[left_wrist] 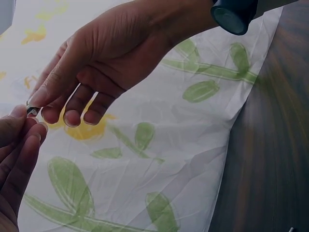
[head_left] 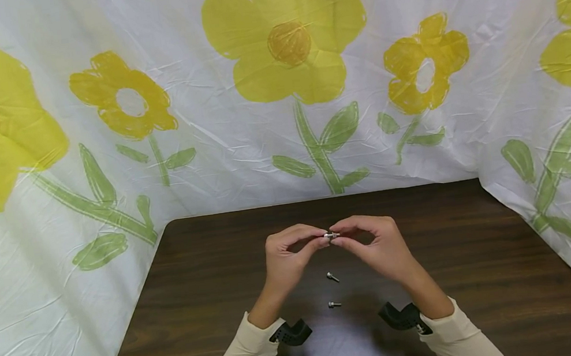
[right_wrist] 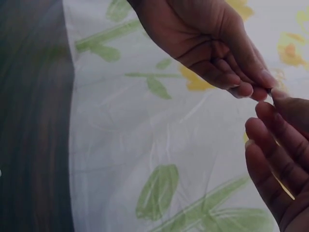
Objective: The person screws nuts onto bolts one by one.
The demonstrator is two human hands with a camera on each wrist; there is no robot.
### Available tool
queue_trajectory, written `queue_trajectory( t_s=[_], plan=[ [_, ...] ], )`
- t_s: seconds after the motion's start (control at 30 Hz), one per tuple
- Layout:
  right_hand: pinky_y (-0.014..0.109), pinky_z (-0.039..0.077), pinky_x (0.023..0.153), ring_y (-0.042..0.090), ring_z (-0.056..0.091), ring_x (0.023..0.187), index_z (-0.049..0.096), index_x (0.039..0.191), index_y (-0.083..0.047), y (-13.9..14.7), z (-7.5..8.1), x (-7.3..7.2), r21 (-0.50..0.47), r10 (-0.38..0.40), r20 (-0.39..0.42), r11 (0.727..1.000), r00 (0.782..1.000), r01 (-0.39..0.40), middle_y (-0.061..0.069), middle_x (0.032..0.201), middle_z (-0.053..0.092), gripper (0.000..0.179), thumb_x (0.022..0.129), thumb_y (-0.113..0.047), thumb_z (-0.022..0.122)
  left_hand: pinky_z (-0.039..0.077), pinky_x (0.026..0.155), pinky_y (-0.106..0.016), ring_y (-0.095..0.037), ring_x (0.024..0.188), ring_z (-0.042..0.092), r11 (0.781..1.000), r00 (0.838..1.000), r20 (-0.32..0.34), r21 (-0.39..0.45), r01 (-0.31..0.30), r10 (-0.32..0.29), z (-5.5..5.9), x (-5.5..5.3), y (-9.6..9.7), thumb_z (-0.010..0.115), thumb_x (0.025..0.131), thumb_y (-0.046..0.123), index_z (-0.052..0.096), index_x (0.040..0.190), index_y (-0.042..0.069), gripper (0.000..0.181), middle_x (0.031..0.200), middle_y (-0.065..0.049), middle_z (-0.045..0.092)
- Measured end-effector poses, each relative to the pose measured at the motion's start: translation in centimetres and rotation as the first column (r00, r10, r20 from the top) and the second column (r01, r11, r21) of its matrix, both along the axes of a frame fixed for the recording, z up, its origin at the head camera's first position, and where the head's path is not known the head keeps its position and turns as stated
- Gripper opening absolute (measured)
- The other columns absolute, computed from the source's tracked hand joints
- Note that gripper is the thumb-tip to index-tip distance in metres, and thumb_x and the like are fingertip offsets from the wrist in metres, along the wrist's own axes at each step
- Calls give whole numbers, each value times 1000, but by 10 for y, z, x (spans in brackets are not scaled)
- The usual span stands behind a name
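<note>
Above the table, my left hand (head_left: 282, 259) and right hand (head_left: 386, 248) meet fingertip to fingertip. Between them is a small silver metal bolt (head_left: 331, 235), which seems to carry a nut. The left thumb and forefinger pinch one end, and the right thumb and forefinger pinch the other. Fingers cover most of it in both wrist views, where only a dark sliver of the bolt (left_wrist: 32, 110) shows. Below the hands lie two similar small bolts, a tilted upper bolt (head_left: 332, 277) and a lower bolt (head_left: 334, 304), each with a wider end at the left.
A dark wood-grain table (head_left: 199, 303) spreads beneath the hands. Around its back and sides hangs a white curtain (head_left: 221, 167) printed with yellow flowers. Black wrist devices, one on the left wrist (head_left: 291, 334) and one on the right wrist (head_left: 403, 316), sit over cream sleeves.
</note>
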State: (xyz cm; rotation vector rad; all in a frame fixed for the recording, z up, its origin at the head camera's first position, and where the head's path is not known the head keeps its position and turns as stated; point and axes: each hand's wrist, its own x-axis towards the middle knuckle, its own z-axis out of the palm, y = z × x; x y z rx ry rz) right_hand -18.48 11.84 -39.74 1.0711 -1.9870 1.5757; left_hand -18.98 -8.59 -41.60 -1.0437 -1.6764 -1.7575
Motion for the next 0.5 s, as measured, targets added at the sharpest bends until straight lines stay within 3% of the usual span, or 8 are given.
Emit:
queue_trajectory(
  t_s=[0.17,0.3,0.5],
  plan=[
    [24,58,72,14,72,80,77,99,-9,-2,3,3,25,-22,31,999,999,21,7,90,76,22,84,6,78,62,66,-38,-18,79,73,1000,1000,1,6,17,-17,-1,0,1,74,75,-25,76,94,-5,28,88,-17,74],
    [22,56,72,17,70,74,75,91,-6,-5,8,7,60,-43,58,997,997,40,10,81,74,18,87,11,73,62,66,-39,-22,78,73,1000,1000,-5,1,9,-9,-2,0,1,76,79,-18,77,94,-4,21,88,-16,75],
    [24,50,59,20,64,64,70,81,-13,-7,6,8,84,-81,104,994,991,73,3,68,67,26,93,9,65,62,67,-40,-24,76,73,1000,1000,-8,11,21,-21,-1,0,3,77,79,-16,76,93,-5,18,87,-17,75]
  ],
)
